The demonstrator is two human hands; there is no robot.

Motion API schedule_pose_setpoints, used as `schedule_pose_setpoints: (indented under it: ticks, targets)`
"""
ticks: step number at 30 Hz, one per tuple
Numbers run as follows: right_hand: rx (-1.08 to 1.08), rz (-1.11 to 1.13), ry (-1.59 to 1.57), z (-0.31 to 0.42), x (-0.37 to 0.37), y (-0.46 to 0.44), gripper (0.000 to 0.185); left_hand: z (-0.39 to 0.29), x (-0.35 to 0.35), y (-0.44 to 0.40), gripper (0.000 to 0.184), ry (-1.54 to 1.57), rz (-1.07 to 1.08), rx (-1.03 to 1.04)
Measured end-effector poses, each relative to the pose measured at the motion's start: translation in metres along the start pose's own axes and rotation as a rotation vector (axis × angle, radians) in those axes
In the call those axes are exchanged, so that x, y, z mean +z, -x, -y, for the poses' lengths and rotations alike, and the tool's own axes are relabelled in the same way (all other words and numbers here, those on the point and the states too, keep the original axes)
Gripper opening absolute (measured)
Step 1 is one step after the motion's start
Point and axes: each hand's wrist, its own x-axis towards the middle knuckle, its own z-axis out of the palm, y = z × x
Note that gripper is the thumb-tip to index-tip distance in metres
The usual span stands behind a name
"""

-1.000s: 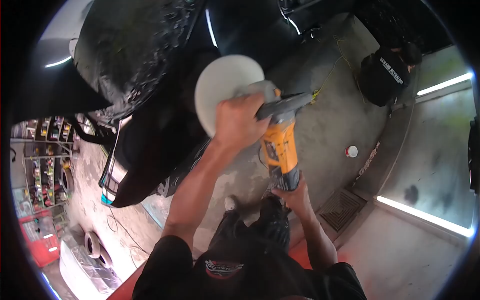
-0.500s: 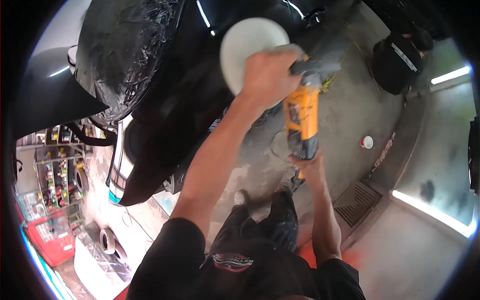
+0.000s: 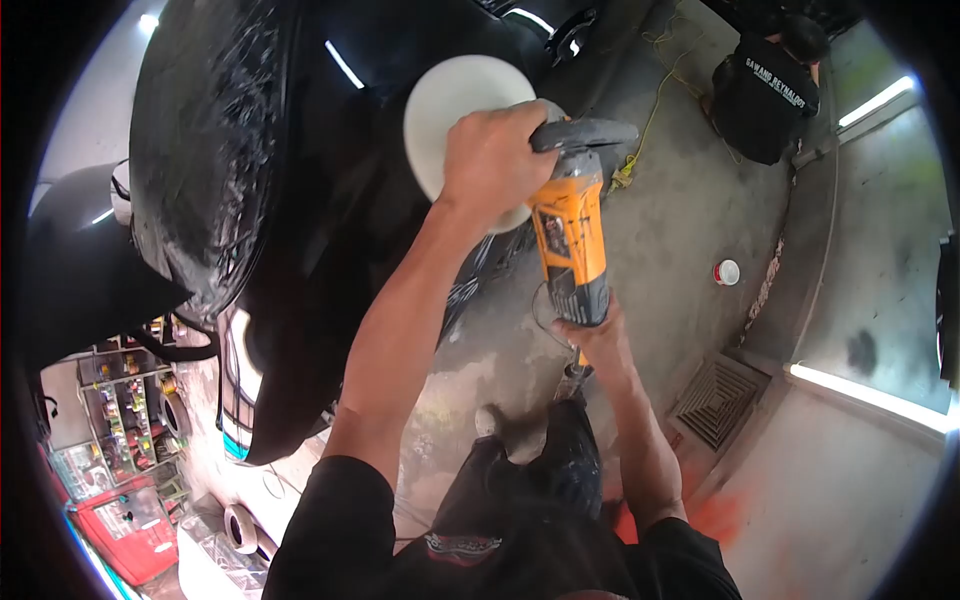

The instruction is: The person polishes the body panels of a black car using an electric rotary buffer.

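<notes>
An orange and black power polisher (image 3: 572,225) with a round white pad (image 3: 465,110) is held in both hands. My left hand (image 3: 500,155) is closed round the polisher's head, beside the pad and the black side handle. The rear end of the tool is gripped by my right hand (image 3: 600,335), near its cord. The pad lies against or just over a glossy black car panel (image 3: 345,130); contact cannot be made out. Crinkled dark plastic (image 3: 205,150) covers the part of the car to the left.
Another person in a black shirt (image 3: 762,100) crouches at the upper right. A yellow cord (image 3: 655,120) and a white tub (image 3: 727,272) lie on the floor. A floor grate (image 3: 720,402) is at the right, shelves (image 3: 125,410) and a red cabinet (image 3: 130,535) at the lower left.
The polisher with both hands first moved right and up across the view, then back left and slightly down. The view has shifted, and the crouching person appears higher.
</notes>
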Motion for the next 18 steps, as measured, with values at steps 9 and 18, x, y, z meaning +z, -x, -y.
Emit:
schedule_pose_setpoints:
  ticks: [9,18]
  targets:
    - [-0.056,0.005,-0.167,-0.020,-0.031,-0.074,0.066,0.007,0.066,-0.052,0.024,-0.112,0.045,-0.006]
    - [0.070,0.171,-0.022,-0.110,0.037,0.075,0.086,-0.042,-0.053,0.138,0.023,-0.181,0.173,0.009]
